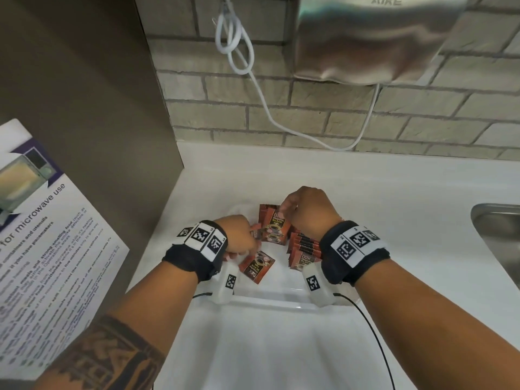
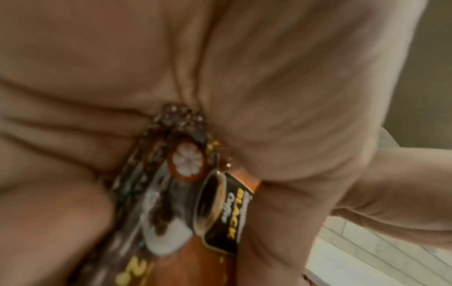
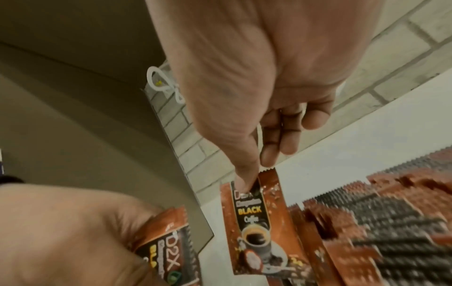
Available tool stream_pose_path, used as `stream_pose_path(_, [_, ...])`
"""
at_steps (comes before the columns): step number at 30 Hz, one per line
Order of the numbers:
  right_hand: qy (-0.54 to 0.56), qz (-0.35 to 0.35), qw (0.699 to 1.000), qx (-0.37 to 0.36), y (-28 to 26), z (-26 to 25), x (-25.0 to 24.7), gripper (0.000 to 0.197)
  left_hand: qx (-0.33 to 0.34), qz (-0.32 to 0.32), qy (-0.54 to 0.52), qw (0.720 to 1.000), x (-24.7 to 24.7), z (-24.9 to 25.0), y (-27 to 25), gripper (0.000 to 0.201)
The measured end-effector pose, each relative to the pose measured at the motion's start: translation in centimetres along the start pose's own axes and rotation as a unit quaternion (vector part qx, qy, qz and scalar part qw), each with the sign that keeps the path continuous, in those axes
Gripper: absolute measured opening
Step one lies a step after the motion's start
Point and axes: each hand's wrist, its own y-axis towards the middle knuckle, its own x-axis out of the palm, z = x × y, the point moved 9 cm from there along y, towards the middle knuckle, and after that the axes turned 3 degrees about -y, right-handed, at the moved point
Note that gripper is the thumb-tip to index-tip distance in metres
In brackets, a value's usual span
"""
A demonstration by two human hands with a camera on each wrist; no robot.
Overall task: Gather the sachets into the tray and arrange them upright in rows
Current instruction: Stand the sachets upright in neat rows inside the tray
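Observation:
A clear plastic tray (image 1: 281,302) sits on the white counter (image 1: 394,192). Brown "D2X Black Coffee" sachets stand upright in a row (image 1: 305,244) along its right side, also visible in the right wrist view as a row (image 3: 367,222). My right hand (image 1: 284,213) pinches the top edge of one upright sachet (image 1: 275,227) between thumb and forefinger (image 3: 266,154); its printed face (image 3: 254,218) shows. My left hand (image 1: 251,241) grips a small bunch of sachets (image 2: 195,193) just left of it. One loose sachet (image 1: 257,266) lies flat in the tray.
A steel sink (image 1: 496,235) is at the right edge of the counter. A brown panel (image 1: 84,108) with a microwave notice (image 1: 42,249) stands on the left. A hand dryer (image 1: 374,38) and a white cable (image 1: 261,88) hang on the brick wall behind.

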Motion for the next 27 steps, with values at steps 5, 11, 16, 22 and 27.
stream_pose_path(5, [-0.097,-0.014,0.995,0.017,0.6,-0.5,2.0,0.021,0.020,-0.057,-0.022,0.998,3.4,1.4,1.1,0.022])
stream_pose_path(11, [-0.165,-0.052,0.985,0.021,1.1,0.0,3.6,0.026,0.010,-0.078,-0.021,0.997,4.5,1.9,2.2,0.023])
stream_pose_path(16, [-0.162,-0.052,0.985,0.004,1.4,-0.2,3.7,0.021,0.007,-0.079,-0.024,0.997,4.2,2.2,2.6,0.026])
stream_pose_path(22, [-0.105,-0.049,0.993,0.002,1.5,-0.2,2.7,0.029,0.012,-0.082,-0.029,0.996,4.3,2.3,2.9,0.028])
stream_pose_path(27, [-0.071,-0.019,0.997,0.001,1.7,0.4,1.8,0.024,0.011,-0.082,-0.054,0.995,4.4,2.1,2.9,0.028])
